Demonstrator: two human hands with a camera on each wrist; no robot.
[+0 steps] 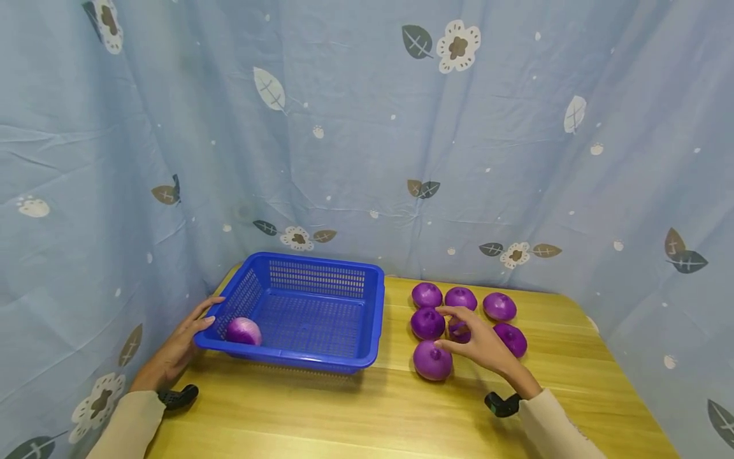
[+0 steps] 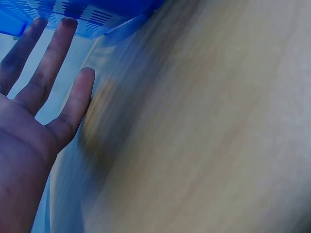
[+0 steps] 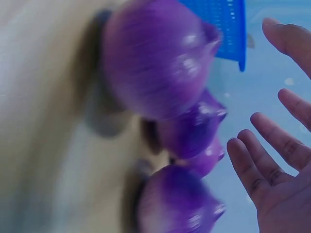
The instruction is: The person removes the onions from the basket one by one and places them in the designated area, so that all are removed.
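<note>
At the left, a blue plastic basket (image 1: 321, 364) holds one purple onion (image 1: 243, 331) in its near left corner. My left hand (image 1: 182, 341) is at the basket's left rim, and the left wrist view shows its fingers (image 2: 53, 63) extended by the slotted wall. Over a cluster of purple onions on the right is my right hand (image 1: 478, 341), with thumb and fingers apart and nothing between them. The nearest onion (image 1: 432, 361) lies by its thumb, while a darker onion (image 1: 427, 324) is by the fingertips. Another onion (image 1: 459, 330) is partly hidden behind this hand.
Further onions stand at the back, including one onion (image 1: 499, 307) toward the right; another onion (image 1: 510, 340) sits beyond the right wrist. The wooden table (image 1: 298, 414) meets a blue patterned curtain (image 1: 355, 159) behind and at both sides.
</note>
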